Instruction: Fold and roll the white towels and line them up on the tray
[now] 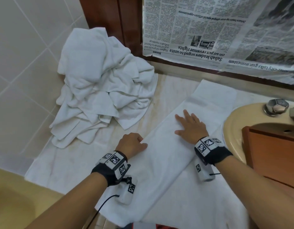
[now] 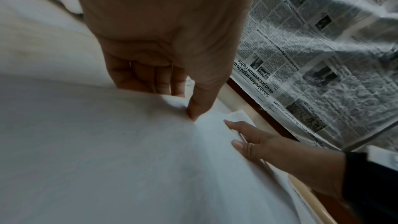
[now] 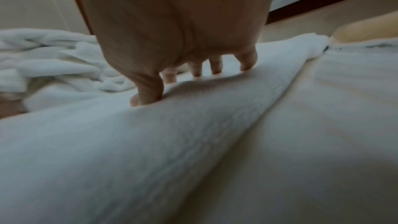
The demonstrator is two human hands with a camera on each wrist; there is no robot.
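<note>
On the folded white towel (image 1: pixel 166 156), near its middle, the right hand (image 1: pixel 190 128) lies palm down with fingers (image 1: pixel 186 114) straight and spread, pressing the cloth flat; the right wrist view shows the fingertips (image 3: pixel 216 71) and thumb touching the pile of the fabric. At the towel's left long edge, the left hand (image 1: pixel 132 142) has its fingers curled under and its thumb on top, pinching the folded edge; the left wrist view shows the thumb (image 2: pixel 200 106) bearing on the fold with the other fingers tucked beneath. Both wrists carry black straps with white marker blocks. The folded towel forms a long strip running diagonally from the near edge of the surface (image 1: pixel 174 83) toward the wall, and it lies upon a second white towel (image 1: pixel 63 169) spread flat over that surface. Beyond the left hand, well apart from the strip, a heap of crumpled white towels (image 1: pixel 101 86) rests against the tiled wall (image 1: pixel 24 55). To the right, a beige sink (image 1: pixel 235 119) with a metal tap handle (image 1: pixel 276 106) adjoins the strip; a brown wooden tray (image 1: pixel 275 151) sits across the basin. Newspaper sheets (image 1: pixel 217 28) cover the framed panel behind.
</note>
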